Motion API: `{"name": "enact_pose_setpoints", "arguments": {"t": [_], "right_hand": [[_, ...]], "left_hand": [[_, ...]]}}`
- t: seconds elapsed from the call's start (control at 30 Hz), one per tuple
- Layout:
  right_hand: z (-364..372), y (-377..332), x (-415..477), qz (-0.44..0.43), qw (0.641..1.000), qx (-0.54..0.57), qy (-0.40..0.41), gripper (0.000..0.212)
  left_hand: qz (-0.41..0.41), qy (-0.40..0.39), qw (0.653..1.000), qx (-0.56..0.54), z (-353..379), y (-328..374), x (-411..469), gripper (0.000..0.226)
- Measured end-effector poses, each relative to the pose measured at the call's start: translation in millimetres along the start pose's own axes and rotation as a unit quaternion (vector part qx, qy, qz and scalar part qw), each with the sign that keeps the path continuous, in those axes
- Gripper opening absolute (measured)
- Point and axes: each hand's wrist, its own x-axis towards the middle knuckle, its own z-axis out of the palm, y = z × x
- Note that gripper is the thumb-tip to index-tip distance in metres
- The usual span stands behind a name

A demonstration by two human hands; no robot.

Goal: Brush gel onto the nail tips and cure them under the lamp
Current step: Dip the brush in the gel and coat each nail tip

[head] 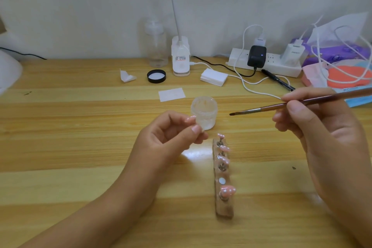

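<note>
Glossy pink nail tips [225, 148], slim wooden brush [267, 108]

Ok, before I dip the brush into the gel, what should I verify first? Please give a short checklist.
1. Small clear plastic gel jar is open: ok. Its black round lid lies apart, further back.
2. Brown wooden-handled brush is pinched in the right hand, bristles pointing toward the jar: ok.
3. Pink nail tip is pinched in the left hand: ok.
4. Bristles are clean: cannot tell.
5. Long wooden holder strip has one free seat for the tip: ok.
6. White domed lamp at the left edge is switched on: cannot tell.
</note>
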Motion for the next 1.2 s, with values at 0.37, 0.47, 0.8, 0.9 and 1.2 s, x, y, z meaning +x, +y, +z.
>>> {"name": "enact_pose_setpoints", "arguments": {"t": [0.37, 0.47, 0.8, 0.9, 1.2], "right_hand": [[7, -4, -5, -0.004, 1.0, -0.016, -0.008, 0.016], [7, -6, -5, -0.028, 0.999, -0.014, -0.012, 0.017], [10, -8, -11, -0.044, 0.997, -0.044, -0.044, 0.017], [9, -9, -14, -0.053, 0.992, -0.092, -0.066, 0.016], [12, -7, -15, -0.056, 0.986, -0.12, -0.1, 0.02]], "left_hand": [[-0.079, 0.004, 0.987, -0.138, 2, -4, 14, 0.008], [-0.113, 0.003, 0.973, -0.199, -2, -2, 17, 0.007], [-0.171, -0.077, 0.956, -0.227, -9, -6, 22, 0.011], [-0.169, -0.078, 0.956, -0.228, -11, -8, 23, 0.01], [-0.166, -0.097, 0.955, -0.225, -13, -7, 23, 0.01]]}}
